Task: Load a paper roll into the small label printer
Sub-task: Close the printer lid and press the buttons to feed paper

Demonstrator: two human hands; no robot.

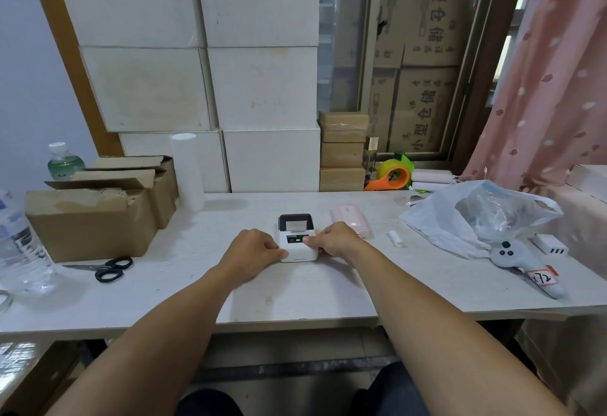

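A small white label printer point(297, 238) with a dark top window and a lit green light stands at the middle of the white table point(328, 290). My left hand point(254, 251) grips its left side, fingers curled against the casing. My right hand point(335, 238) holds its right side, thumb resting on the top panel near the light. A small white paper roll point(396, 238) lies loose on the table to the right of the printer, touched by neither hand.
A pink device point(351, 220) sits just behind my right hand. Scissors point(108, 268) and open cardboard boxes point(95, 218) lie left, with water bottles point(19, 251). A plastic bag point(476, 215), grey controller point(525, 264), white charger point(550, 244) and tape dispenser point(392, 174) are right.
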